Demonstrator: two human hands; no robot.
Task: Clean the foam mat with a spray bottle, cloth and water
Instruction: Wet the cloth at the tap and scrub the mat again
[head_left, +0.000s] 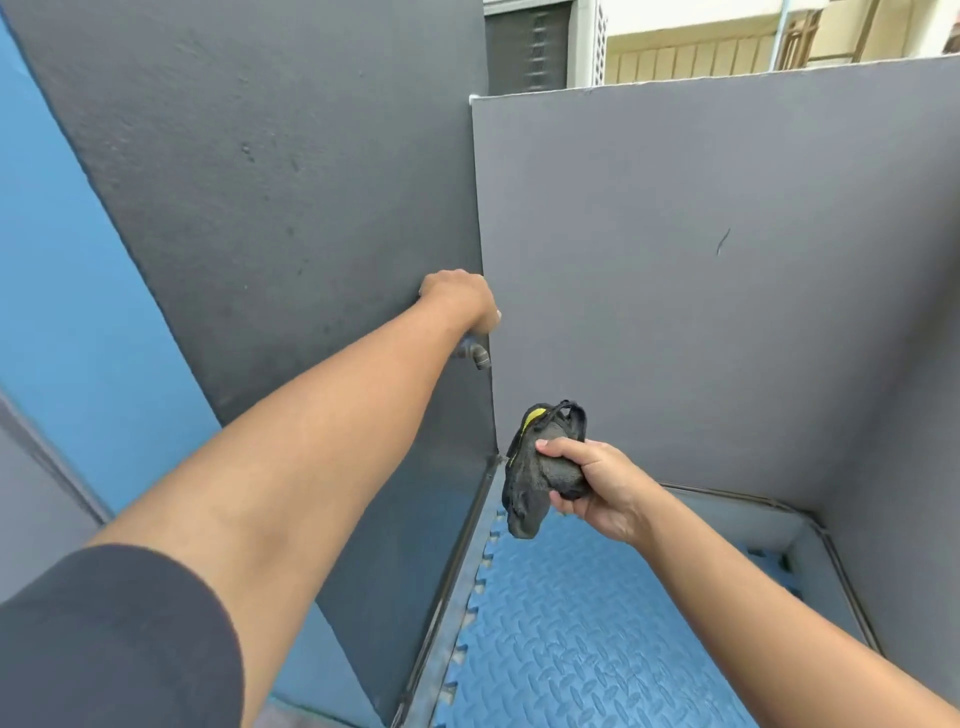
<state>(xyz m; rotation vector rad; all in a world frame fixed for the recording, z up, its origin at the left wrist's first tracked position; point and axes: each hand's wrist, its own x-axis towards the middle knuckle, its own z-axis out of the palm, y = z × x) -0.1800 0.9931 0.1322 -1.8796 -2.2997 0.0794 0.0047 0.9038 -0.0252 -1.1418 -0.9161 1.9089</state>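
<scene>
Above foam mat, right grip round cloth, left grip round tap.

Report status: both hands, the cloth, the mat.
Left hand grips tap on grey wall. Right hand holds bunched cloth, lower than tap; no water visible. Foam mat below, nothing in the way.

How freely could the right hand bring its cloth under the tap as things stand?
Probably yes. The right hand holds the cloth just below and right of the tap, nothing between them; the left hand grips the tap's top, clear of its spout.
</scene>
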